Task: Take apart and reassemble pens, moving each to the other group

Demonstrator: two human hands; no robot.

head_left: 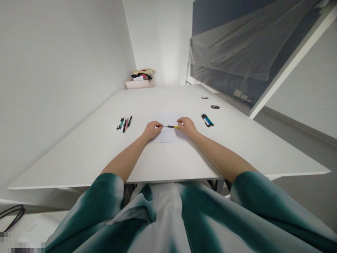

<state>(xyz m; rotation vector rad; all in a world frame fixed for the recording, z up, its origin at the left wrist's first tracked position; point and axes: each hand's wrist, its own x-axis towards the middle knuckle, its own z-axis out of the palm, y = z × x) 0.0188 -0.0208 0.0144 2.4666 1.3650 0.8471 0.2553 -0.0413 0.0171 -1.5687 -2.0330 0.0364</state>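
A slim pen with a black and yellow body (171,126) lies crosswise between my hands, just over a sheet of white paper (165,137). From its left end runs a thin dark rod, like a refill, and my left hand (152,130) pinches the far tip of that rod. My right hand (187,126) is closed at the yellow end, its thumb and fingers partly covering it. Whether the rod is joined to the body is too small to tell.
Several pens (126,124) in black, green and pink lie left of the paper. More pens (207,120) sit close together on the right. Two round grommets (215,107) are set in the white table (168,161). A box of items (139,84) stands at the far end.
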